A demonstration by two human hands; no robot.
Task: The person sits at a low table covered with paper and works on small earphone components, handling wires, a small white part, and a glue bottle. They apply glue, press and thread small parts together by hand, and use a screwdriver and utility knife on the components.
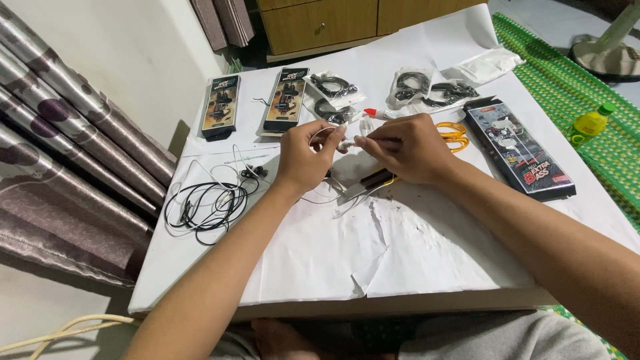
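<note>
Both hands (353, 150) pinch a white wire (327, 132) (boxed earphones (519, 149) and tangled cables (208, 203) lie around).

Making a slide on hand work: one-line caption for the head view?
Left hand and right hand pinch a thin white wire over a paper-covered table.

Two bare forearms reach in from the lower corners and meet at centre. The left hand (303, 155) is raised with its back to the camera, fingers (331, 133) curled and pinched together. The right hand (408, 148) faces it, knuckles up, fingertips pinched close against the left's.
</note>
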